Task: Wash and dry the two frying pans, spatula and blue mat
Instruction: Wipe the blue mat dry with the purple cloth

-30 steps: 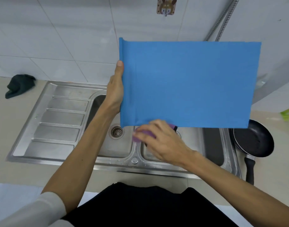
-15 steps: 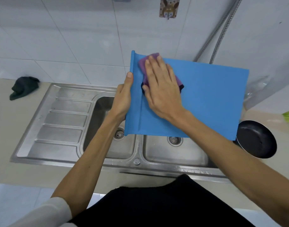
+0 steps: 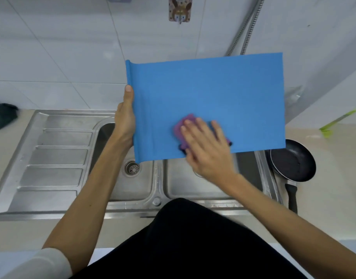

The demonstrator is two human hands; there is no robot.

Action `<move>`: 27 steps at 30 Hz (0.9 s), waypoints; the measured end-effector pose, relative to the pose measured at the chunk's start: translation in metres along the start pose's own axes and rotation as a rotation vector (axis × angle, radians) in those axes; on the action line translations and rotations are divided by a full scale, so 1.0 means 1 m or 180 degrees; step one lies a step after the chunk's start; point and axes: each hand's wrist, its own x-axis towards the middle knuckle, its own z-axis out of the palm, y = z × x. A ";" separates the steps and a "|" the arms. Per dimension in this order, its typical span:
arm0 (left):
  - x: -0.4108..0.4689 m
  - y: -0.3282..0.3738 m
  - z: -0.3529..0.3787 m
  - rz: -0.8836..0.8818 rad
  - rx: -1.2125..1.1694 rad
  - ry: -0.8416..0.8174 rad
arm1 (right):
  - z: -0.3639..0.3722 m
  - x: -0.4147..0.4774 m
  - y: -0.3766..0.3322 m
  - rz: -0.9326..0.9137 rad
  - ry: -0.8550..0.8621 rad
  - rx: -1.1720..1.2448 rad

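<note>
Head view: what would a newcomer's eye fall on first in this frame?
The big blue mat fills the middle, held up over the double steel sink by the left hand, which grips its left edge. The right hand presses a purple cloth flat against the mat's lower part. A black frying pan sits just right of the sink.

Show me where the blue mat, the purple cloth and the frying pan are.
blue mat (image 3: 223,93): head view, bare upper middle.
purple cloth (image 3: 178,127): head view, uncovered left part.
frying pan (image 3: 292,161): head view, dark inside.
</note>
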 end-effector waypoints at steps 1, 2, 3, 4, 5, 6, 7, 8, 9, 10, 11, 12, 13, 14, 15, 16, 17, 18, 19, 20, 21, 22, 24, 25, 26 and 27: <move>0.003 -0.002 -0.006 -0.0007 -0.0023 -0.0052 | -0.008 -0.009 0.024 0.0181 0.0054 -0.0054; 0.005 -0.002 -0.011 -0.0018 -0.0066 -0.0135 | -0.017 -0.019 0.050 0.0383 0.0105 -0.0112; 0.006 -0.003 -0.015 -0.0029 -0.0125 -0.0153 | -0.025 -0.028 0.074 0.0571 0.0143 -0.0150; 0.007 -0.005 -0.019 -0.0039 -0.0154 -0.0117 | -0.032 -0.036 0.094 0.0736 0.0179 -0.0159; 0.008 -0.005 -0.021 -0.0043 -0.0154 -0.0085 | -0.037 -0.041 0.108 0.0889 0.0230 -0.0153; 0.009 -0.007 -0.021 -0.0054 -0.0133 -0.0095 | -0.039 -0.045 0.114 0.1017 0.0300 -0.0154; 0.008 -0.008 -0.019 -0.0064 -0.0098 -0.0140 | -0.039 -0.045 0.111 0.1098 0.0348 -0.0168; 0.007 -0.008 -0.015 -0.0076 -0.0048 -0.0203 | -0.036 -0.044 0.100 0.1109 0.0357 -0.0175; 0.004 -0.008 -0.009 -0.0092 0.0004 -0.0258 | -0.030 -0.042 0.084 0.1057 0.0317 -0.0151; 0.003 -0.009 -0.003 -0.0114 0.0054 -0.0293 | -0.023 -0.040 0.064 0.0964 0.0235 -0.0093; 0.003 -0.009 0.005 -0.0122 0.0135 -0.0322 | -0.014 -0.036 0.044 0.0868 0.0125 0.0000; 0.002 -0.011 0.013 -0.0129 0.0229 -0.0329 | -0.006 -0.032 0.022 0.0780 0.0015 0.0112; 0.000 -0.011 0.021 -0.0114 0.0329 -0.0315 | 0.001 -0.027 0.002 0.0674 -0.0094 0.0217; 0.000 -0.013 0.028 -0.0097 0.0385 -0.0304 | 0.006 -0.022 -0.016 0.0530 -0.0197 0.0282; 0.000 -0.014 0.033 -0.0109 0.0412 -0.0284 | 0.010 -0.017 -0.031 0.0351 -0.0310 0.0287; 0.000 -0.015 0.035 -0.0143 0.0410 -0.0252 | 0.012 -0.013 -0.041 0.0159 -0.0436 0.0242; 0.000 -0.017 0.036 -0.0219 0.0412 -0.0247 | 0.011 -0.010 -0.045 -0.0009 -0.0538 0.0166; 0.001 -0.019 0.035 -0.0309 0.0399 -0.0269 | 0.010 -0.009 -0.043 -0.0137 -0.0572 0.0065; 0.001 -0.019 0.033 -0.0394 0.0334 -0.0271 | 0.006 -0.009 -0.037 -0.0212 -0.0529 -0.0024; 0.001 -0.020 0.029 -0.0460 0.0263 -0.0266 | 0.000 -0.011 -0.027 -0.0226 -0.0472 -0.0088; 0.001 -0.020 0.024 -0.0508 0.0220 -0.0253 | -0.007 -0.014 -0.014 -0.0213 -0.0438 -0.0123; 0.002 -0.018 0.018 -0.0547 0.0201 -0.0257 | -0.017 -0.019 -0.001 -0.0208 -0.0432 -0.0150; 0.005 -0.014 0.007 -0.0571 0.0158 -0.0318 | -0.038 -0.028 0.029 -0.0260 -0.0387 -0.0206; 0.007 -0.011 0.002 -0.0568 0.0132 -0.0350 | -0.048 -0.031 0.043 -0.0317 -0.0328 -0.0242; 0.008 -0.009 -0.002 -0.0572 0.0106 -0.0395 | -0.056 -0.032 0.055 -0.0372 -0.0261 -0.0280; 0.009 -0.008 -0.005 -0.0598 0.0067 -0.0425 | -0.064 -0.030 0.063 -0.0434 -0.0199 -0.0319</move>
